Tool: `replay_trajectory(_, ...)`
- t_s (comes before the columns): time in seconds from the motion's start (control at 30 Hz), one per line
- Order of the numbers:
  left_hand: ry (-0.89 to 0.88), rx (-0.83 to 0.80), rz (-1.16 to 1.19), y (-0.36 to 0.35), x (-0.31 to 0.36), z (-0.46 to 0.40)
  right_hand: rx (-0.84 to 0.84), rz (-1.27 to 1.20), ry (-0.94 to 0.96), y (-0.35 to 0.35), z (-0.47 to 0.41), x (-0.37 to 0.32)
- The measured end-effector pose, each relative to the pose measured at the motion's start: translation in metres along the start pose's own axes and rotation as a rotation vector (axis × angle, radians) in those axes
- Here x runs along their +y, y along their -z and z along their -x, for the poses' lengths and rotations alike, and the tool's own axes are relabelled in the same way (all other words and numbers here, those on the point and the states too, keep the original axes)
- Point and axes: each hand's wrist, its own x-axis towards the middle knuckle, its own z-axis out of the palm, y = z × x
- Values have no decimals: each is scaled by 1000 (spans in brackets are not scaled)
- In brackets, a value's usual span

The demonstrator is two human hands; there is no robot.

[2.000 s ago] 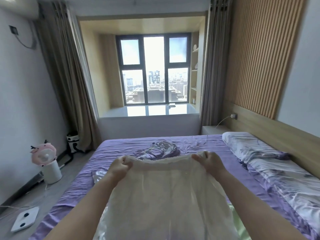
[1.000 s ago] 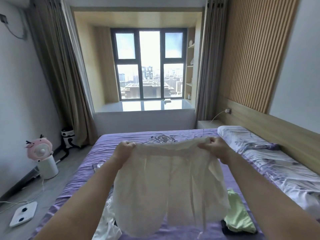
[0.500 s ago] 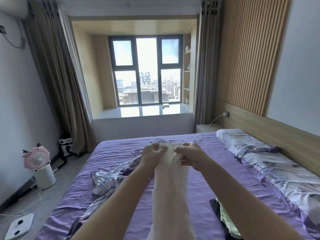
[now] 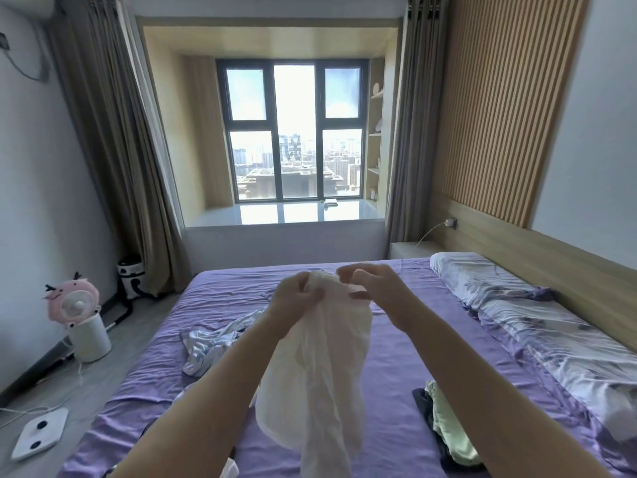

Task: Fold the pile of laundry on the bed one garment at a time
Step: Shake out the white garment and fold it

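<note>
Hands: I'm pinching the sheer white fabric garment [image 4: 320, 367] in my left hand [image 4: 296, 298] – right hand [image 4: 372, 288] loosening, fingers half-curled, just beside it.
Garment: hanging doubled above the purple-sheeted bed [image 4: 396, 339].
Remaining: I'm judging the crumpled pale patterned garment [image 4: 213, 343] unfolded – green and dark clothes [image 4: 444, 429] stacked.

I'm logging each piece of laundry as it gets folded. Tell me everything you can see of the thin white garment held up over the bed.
The thin white garment looks sheer and light, doubled lengthwise and hanging in a narrow, wrinkled drape above the purple bedsheet. The left hand grips its gathered top edge; the right hand is at the same edge with loosely curled fingers.
</note>
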Motion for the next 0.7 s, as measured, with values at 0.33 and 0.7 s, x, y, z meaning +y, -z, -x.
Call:
replay_trajectory(0.33,83,-136,319,19,23,-10,-158,269,45,19,1,47)
replay_trajectory(0.7,-181,-400,-833,44,6,-9,-157,451,47,2,-11,39)
